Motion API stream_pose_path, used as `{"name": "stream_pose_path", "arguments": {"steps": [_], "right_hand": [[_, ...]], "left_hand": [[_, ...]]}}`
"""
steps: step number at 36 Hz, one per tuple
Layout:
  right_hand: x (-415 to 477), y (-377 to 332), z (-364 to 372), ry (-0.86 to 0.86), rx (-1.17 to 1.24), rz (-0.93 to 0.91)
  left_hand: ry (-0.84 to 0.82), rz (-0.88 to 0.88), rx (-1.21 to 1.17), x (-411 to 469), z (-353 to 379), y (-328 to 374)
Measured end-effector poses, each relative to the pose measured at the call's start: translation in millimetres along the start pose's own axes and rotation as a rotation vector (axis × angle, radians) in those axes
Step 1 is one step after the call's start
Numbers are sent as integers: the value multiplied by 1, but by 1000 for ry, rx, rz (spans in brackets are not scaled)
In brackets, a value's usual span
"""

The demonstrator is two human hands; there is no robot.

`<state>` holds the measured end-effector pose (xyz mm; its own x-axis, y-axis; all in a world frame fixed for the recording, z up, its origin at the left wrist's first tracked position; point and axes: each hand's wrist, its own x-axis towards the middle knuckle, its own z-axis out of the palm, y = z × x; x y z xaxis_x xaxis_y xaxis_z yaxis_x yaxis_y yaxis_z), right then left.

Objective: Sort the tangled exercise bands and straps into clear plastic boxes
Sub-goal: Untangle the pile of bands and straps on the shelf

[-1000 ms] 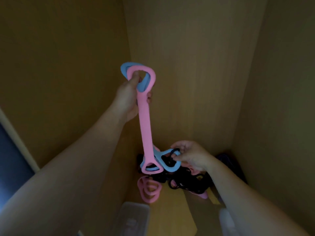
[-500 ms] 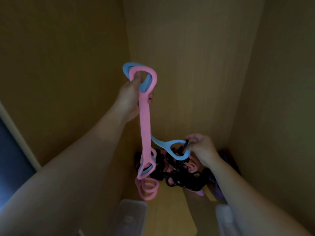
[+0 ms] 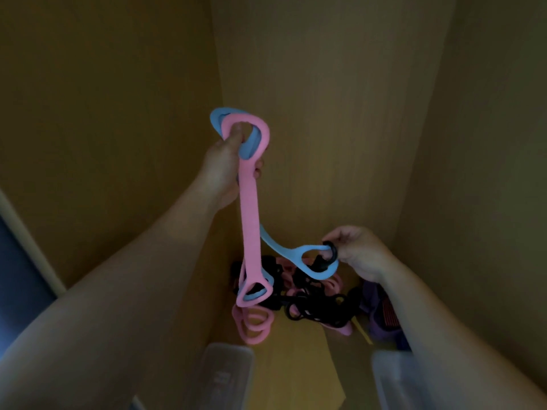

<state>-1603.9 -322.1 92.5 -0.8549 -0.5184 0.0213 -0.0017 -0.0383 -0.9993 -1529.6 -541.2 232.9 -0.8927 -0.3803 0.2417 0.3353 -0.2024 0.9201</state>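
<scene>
Brown wood walls [image 3: 88,143] stand all around, and it is quite dark. The left hand [image 3: 225,170] is held up high. Its fingers are curled tight round the top of a pink band [image 3: 250,214], and the thumb pokes through the band's top loop. The top loop of a blue band [image 3: 307,255] sits in the same grip, just behind the pink one. The pink band hangs straight down from the hand, and its bottom loop is right over a pile [image 3: 310,303] of pink and black bands on the wood floor.

Low down, near the bottom edge, a clear box [image 3: 228,377] looks blurry.

The blue band bends away to the right, lower than the left hand. Its far loop reaches the right hand [image 3: 358,253]. That hand pinches a black strap [image 3: 331,250] that goes through the blue loop. The black strap runs down into the pile.

A purple thing [image 3: 376,303] lies under the right wrist, beside the pile. A second clear box [image 3: 393,380] sits blurry at the bottom right.
</scene>
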Motion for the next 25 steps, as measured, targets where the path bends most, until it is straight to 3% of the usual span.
{"name": "stream_pose_path", "arguments": {"steps": [11,20,25], "right_hand": [[-3,-37,14,-144,-406,10],[2,-36,21,-104,-480,101],[0,-38,21,-64,-372,157]], "left_hand": [[-7,-40,1,3,-1,-18],[-28,-66,-7,1,2,-26],[-53,-55,-6,0,1,-23]]}}
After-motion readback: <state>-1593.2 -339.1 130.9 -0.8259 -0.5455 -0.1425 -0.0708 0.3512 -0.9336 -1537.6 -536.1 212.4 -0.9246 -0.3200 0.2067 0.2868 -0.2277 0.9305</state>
